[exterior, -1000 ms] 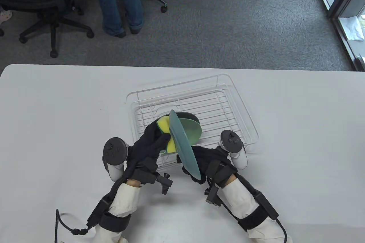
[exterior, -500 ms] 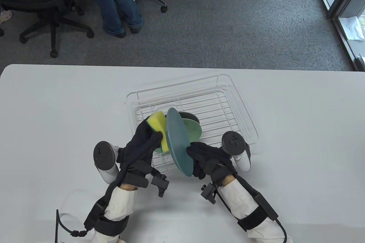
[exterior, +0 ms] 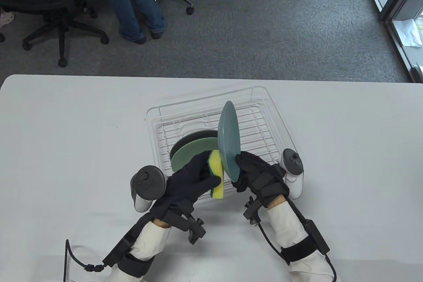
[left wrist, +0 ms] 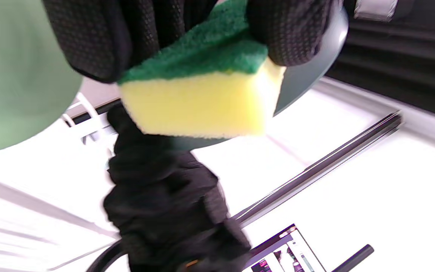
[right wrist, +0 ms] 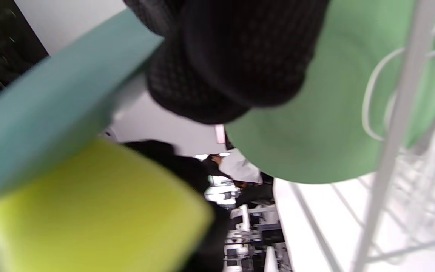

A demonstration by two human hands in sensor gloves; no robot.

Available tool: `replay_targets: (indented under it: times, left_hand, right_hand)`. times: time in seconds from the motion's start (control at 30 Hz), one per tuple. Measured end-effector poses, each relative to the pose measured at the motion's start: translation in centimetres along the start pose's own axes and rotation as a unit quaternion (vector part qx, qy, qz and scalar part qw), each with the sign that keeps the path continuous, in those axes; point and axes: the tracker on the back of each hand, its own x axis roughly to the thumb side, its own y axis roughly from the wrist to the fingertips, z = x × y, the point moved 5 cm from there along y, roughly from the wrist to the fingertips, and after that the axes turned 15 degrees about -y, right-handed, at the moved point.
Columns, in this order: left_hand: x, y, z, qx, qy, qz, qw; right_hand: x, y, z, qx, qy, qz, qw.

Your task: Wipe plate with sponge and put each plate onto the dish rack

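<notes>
My right hand (exterior: 246, 171) grips the lower rim of a teal plate (exterior: 228, 138), held on edge above the front of the white wire dish rack (exterior: 282, 128). My left hand (exterior: 195, 176) grips a yellow sponge with a green scouring side (exterior: 217, 174) and presses it against the plate's lower left face. In the left wrist view the sponge (left wrist: 198, 94) sits between my gloved fingers (left wrist: 289, 34). A light green plate (exterior: 191, 154) lies in the rack over a darker plate (exterior: 190, 138). The right wrist view shows the teal plate (right wrist: 51, 113) and the green plate (right wrist: 334, 124).
The rack stands mid-table on the white table (exterior: 66, 136). Beyond the far edge a person in jeans (exterior: 132, 1) stands beside an office chair (exterior: 46, 1) on grey carpet.
My right hand has swung the teal plate to the right and more upright, its top now over the rack's middle. My left hand followed with the sponge, down to the plate's lower face.
</notes>
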Motion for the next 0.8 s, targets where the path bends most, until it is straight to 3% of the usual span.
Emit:
replay_targets:
  times: [0.1, 0.27, 0.33, 0.43, 0.5, 0.53, 0.6, 0.8]
  left_hand:
    - [-1.2, 0.1, 1.0, 0.029, 0.014, 0.022, 0.999]
    - [-2.5, -0.8, 5.9, 0.136, 0.017, 0.045, 0.990]
    - [-2.8, -1.6, 8.5, 0.188, 0.016, 0.048, 0.981]
    - [-2.6, -2.4, 10.9, 0.232, -0.001, 0.042, 0.972]
    - [-2.2, -2.9, 12.1, 0.251, -0.012, 0.033, 0.967]
    - [-2.0, -3.1, 12.4, 0.256, -0.015, 0.030, 0.966]
    - [-1.5, -3.4, 12.9, 0.263, -0.025, 0.021, 0.964]
    - [-0.8, -3.6, 13.2, 0.266, -0.036, 0.007, 0.963]
  right_hand:
    - [1.3, -0.2, -1.2, -0.009, 0.012, -0.030, 0.999]
    - [4.7, -1.0, -3.9, -0.123, -0.126, -0.064, 0.982]
    - [6.6, -1.5, -4.9, -0.193, -0.204, -0.074, 0.957]
    - [9.0, -1.8, -5.3, -0.251, -0.307, -0.087, 0.914]
    - [10.9, -1.9, -5.0, -0.281, -0.391, -0.101, 0.870]
    - [11.3, -1.9, -4.8, -0.286, -0.413, -0.103, 0.859]
    - [12.5, -1.7, -3.7, -0.291, -0.492, -0.113, 0.813]
    - [12.8, -0.9, -0.7, -0.283, -0.604, -0.127, 0.734]
